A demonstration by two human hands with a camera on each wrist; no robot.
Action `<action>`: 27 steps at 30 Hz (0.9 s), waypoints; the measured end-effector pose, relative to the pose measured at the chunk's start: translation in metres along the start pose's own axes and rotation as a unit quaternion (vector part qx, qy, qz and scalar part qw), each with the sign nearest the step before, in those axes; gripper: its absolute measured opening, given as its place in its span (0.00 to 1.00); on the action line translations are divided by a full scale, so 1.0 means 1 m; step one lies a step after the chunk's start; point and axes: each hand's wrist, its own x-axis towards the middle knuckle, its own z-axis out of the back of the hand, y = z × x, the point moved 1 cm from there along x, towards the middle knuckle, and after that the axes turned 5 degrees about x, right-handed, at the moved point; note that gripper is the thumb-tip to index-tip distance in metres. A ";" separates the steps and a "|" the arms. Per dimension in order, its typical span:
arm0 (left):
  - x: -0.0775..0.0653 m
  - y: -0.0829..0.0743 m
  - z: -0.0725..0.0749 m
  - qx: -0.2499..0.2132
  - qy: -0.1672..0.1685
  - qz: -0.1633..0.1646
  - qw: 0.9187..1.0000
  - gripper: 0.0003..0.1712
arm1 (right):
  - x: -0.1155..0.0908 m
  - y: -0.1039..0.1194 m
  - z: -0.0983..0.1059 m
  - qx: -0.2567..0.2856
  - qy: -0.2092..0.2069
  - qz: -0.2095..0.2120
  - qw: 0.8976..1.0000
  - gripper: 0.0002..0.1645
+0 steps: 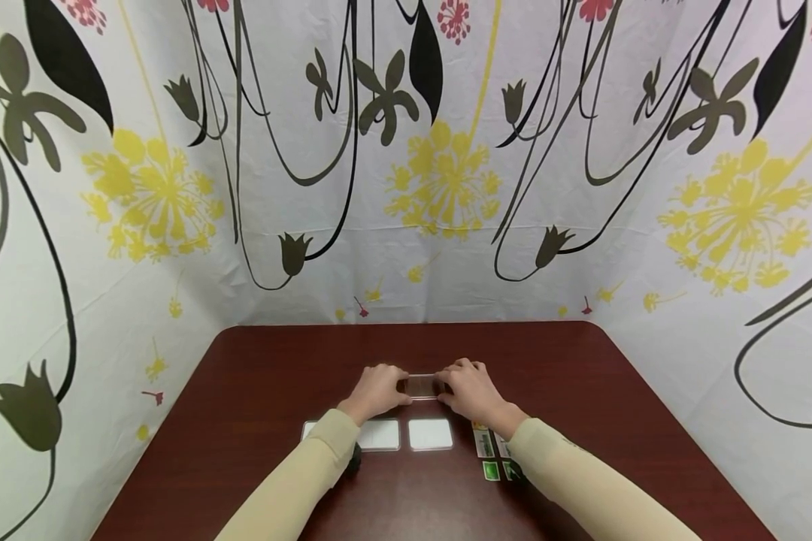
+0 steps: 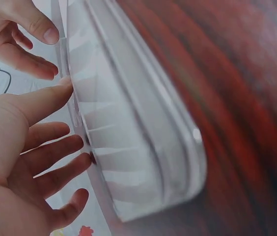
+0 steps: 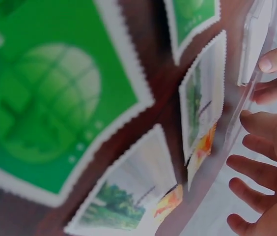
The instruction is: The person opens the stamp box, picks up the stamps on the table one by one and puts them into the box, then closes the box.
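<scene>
My left hand (image 1: pixel 377 391) and my right hand (image 1: pixel 472 389) hold a flat clear plastic case (image 1: pixel 422 386) between them, one at each short end. The dark red tabletop shows through it. In the left wrist view the left thumb (image 2: pixel 55 96) rests at its edge, with the other fingers spread below. From the right wrist, the right thumb tip touches the edge of the clear case (image 3: pixel 234 125). Just in front of the hands lie clear cases with white inside: a square one (image 1: pixel 430 434) and another (image 1: pixel 381 435) to its left, partly covered by the left forearm.
Several stamps with perforated edges lie near the right forearm, among them a green globe stamp (image 1: pixel 491 471) and a landscape stamp (image 1: pixel 485 443); the sleeve hides some. A further white case (image 1: pixel 307 428) shows left of the left sleeve. Flowered curtain (image 1: pixel 406 263) hangs behind the table (image 1: pixel 284 353).
</scene>
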 end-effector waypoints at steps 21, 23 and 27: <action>-0.033 0.013 0.038 0.038 -0.007 -0.037 0.999 0.29 | 0.002 0.031 0.017 0.004 -0.038 0.054 0.998 0.21; -0.037 0.014 0.039 0.049 -0.005 -0.041 0.998 0.29 | 0.002 0.036 0.019 0.004 -0.049 0.064 0.997 0.20; -0.045 0.015 0.042 0.064 0.002 -0.048 0.997 0.29 | 0.001 0.044 0.022 0.001 -0.051 0.073 0.996 0.21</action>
